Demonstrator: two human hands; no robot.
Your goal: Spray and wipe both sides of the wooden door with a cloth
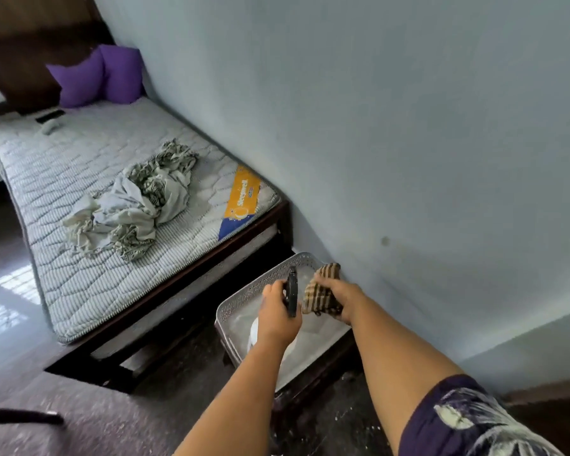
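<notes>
My left hand [277, 311] grips a spray bottle by its black trigger head [291, 296]; the white body [255, 330] shows below my wrist. My right hand [339, 299] holds a bunched brown-and-tan striped cloth [321, 291]. Both hands hover over a grey perforated basket [244, 299] that stands by the wall at the foot of the bed. A dark wooden panel [20, 44] fills the far upper left; I cannot tell whether it is the door.
A bed with a bare quilted mattress [79, 258] runs along the pale blue wall [408, 126]. A crumpled sheet [135, 199] lies on it, with two purple pillows [96, 74] at its head. Dark speckled floor [112, 422] lies below.
</notes>
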